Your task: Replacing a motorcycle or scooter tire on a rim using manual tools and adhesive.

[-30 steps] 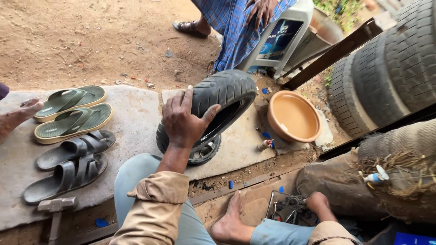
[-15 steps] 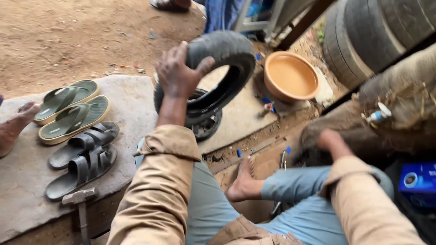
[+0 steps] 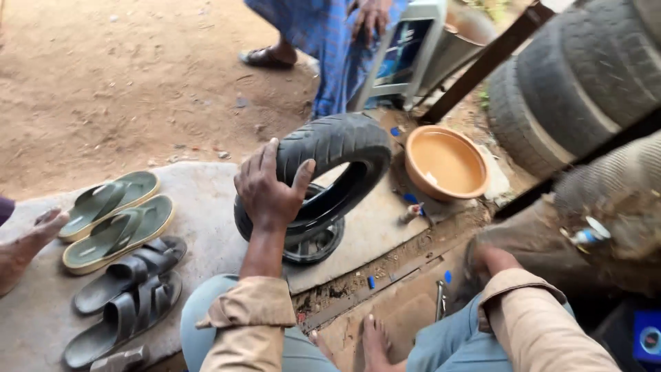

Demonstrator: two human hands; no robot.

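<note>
The small black tyre (image 3: 323, 179), stood higher than a second ago, is gripped by the left hand (image 3: 268, 189); the right hand (image 3: 492, 260), lowered, cannot be judged.

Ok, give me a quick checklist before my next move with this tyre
1. Left hand gripping the tyre: ok, fingers wrapped over the tread.
2. Tyre upright on the slab: ok, tilted slightly against the rim.
3. Right hand free: cannot tell, mostly hidden by the sleeve.
4. Bowl clear of the tyre: ok, apart.
5. Sandals out of the way: ok, off to the left.
</note>
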